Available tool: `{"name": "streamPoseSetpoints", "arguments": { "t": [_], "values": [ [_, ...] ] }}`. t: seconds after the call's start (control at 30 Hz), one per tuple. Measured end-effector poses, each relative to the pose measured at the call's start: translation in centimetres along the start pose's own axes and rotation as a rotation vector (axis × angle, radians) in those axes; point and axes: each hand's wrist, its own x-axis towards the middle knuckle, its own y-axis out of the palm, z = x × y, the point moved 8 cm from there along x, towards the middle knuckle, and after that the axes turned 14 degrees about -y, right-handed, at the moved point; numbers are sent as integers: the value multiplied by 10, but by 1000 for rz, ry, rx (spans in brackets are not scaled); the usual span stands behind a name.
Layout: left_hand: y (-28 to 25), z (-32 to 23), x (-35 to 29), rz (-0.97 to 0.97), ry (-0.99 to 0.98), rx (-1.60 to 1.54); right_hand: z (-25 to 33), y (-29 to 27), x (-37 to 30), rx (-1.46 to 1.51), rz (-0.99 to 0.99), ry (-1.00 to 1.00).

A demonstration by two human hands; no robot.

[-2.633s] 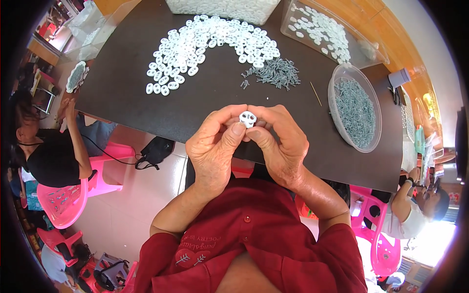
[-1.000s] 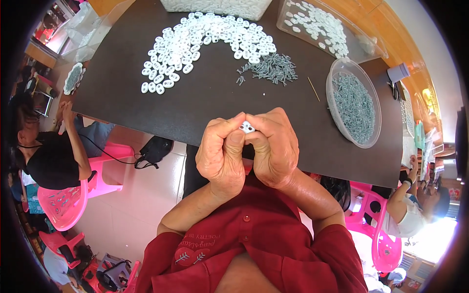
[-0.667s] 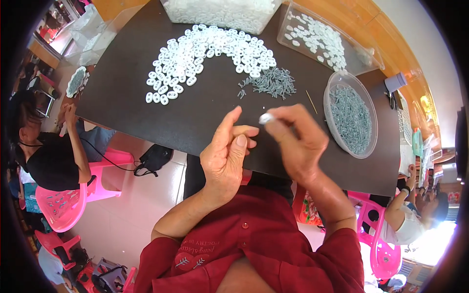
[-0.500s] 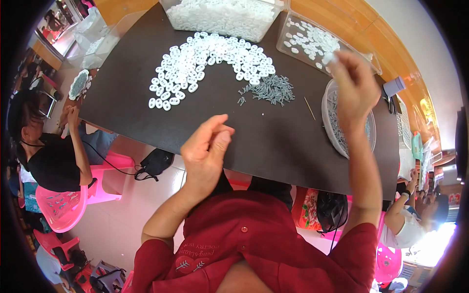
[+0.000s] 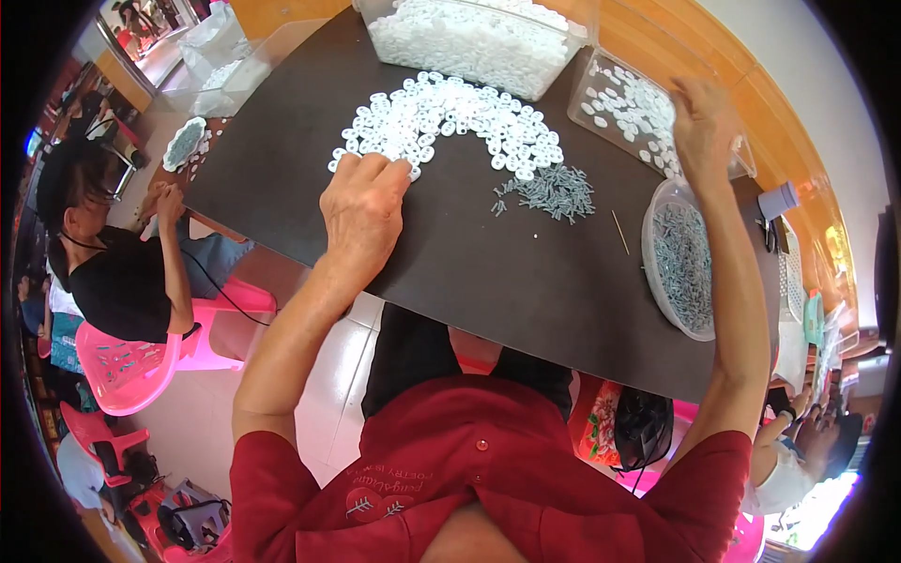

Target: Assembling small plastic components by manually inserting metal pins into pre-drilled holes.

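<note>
Widest open lane: near half of the table (image 5: pixel 488 281), between the left hand (image 5: pixel 364 202) and the round bowl (image 5: pixel 646 251). A smaller gap lay inside the arc of white pieces (image 5: pixel 394 127), open toward the near edge. The grey peg pile (image 5: pixel 560 194) and thin stick (image 5: pixel 620 232) interrupted the route to the clear tray (image 5: pixel 612 131). Right forearm (image 5: pixel 737 272) covered the bowl's right side. Large bin (image 5: pixel 450 68) blocked the back.

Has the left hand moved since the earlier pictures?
Yes: the left hand moved forward over the dark table, to the white pieces' left end.
</note>
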Motion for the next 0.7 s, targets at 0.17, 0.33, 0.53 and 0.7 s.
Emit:
{"name": "streamPoseSetpoints", "arguments": {
  "t": [0.17, 0.33, 0.53, 0.7],
  "values": [
    [21, -10, -2, 83, 205, 141, 120, 9, -15, 559, 63, -130],
    [24, -20, -11, 131, 224, 63, 179, 24, -43, 718, 218, -100],
    [10, -27, -16, 71, 175, -48, 189, 39, -47, 680, 235, -117],
    [12, -36, -23, 109, 147, -106, 194, 49, -47, 681, 246, -104]
  ]
}}
